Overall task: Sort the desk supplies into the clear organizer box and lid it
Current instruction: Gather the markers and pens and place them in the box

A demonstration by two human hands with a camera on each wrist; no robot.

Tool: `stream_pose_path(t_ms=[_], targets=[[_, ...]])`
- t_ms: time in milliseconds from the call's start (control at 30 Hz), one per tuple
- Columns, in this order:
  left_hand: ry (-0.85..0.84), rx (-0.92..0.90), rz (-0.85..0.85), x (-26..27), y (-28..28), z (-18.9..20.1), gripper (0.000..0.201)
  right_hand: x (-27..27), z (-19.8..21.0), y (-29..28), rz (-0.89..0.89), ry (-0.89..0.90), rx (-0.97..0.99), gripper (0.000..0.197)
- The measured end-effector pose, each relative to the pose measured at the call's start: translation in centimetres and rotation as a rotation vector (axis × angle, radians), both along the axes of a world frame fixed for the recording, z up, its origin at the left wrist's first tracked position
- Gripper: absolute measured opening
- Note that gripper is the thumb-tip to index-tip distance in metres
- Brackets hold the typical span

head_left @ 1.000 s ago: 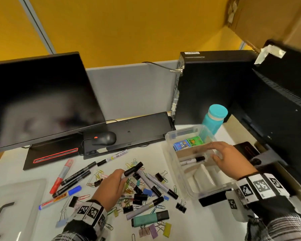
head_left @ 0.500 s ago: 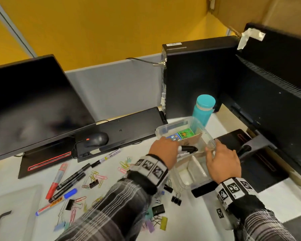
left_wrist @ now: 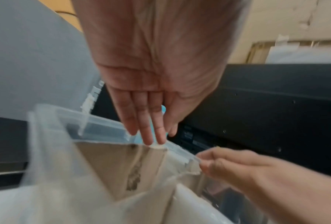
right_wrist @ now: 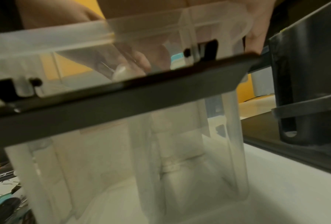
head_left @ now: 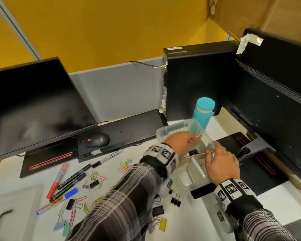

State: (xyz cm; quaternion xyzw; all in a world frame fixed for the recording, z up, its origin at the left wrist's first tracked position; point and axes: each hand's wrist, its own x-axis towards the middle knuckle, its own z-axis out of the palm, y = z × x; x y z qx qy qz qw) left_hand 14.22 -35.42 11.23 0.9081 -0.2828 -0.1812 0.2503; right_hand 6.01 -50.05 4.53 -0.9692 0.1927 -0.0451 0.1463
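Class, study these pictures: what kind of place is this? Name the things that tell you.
Most likely an office desk in a partitioned cubicle: a dark monitor, a keyboard with a mouse, and a grey divider panel.

Both forearms, in plaid sleeves with tagged white wristbands, rise from the bottom of the head view toward centre right. The left hand (head_left: 180,142) reaches further up the frame, its fingers (left_wrist: 147,121) straight and pressed together, pointing down. Just lower right, the right hand (head_left: 221,166) lies palm down, its fingertips pinching a clear rim.
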Motion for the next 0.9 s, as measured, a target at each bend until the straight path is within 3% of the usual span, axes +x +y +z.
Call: stream_pose_path(t_ms=[100,167,267,367,467,600,700,900], targets=[[-0.107,-0.182,0.058,-0.2,5.4,-0.5,0.03,-0.1,0.0,0.0,-0.012,0.027,0.026,0.054],[-0.165,-0.187,0.115,-0.7,10.0,-1.8,0.026,-0.2,0.5,0.5,-0.012,-0.005,0.044,0.055],[-0.157,-0.034,0.205,-2.1,16.7,-4.6,0.018,-0.6,2.2,3.1,0.141,-0.21,0.053,0.05],[-0.069,0.171,0.206,-4.6,21.5,-7.4,0.014,-1.4,3.5,7.6,0.491,-0.378,0.038,0.028],[0.007,0.239,0.193,-7.0,24.0,-9.4,0.008,-2.2,2.1,11.9,0.837,-0.224,0.043,0.017],[0.038,0.298,0.173,-8.6,25.2,-11.2,0.023,-3.4,-1.9,15.3,1.108,0.191,-0.026,0.019],[-0.007,0.287,0.169,-8.9,25.1,-12.0,0.03,-4.2,-3.2,16.2,1.148,0.425,-0.12,0.028],[-0.07,0.306,0.15,-8.5,24.5,-12.6,0.028,-5.0,-3.8,17.8,1.125,0.451,-0.16,0.04]])
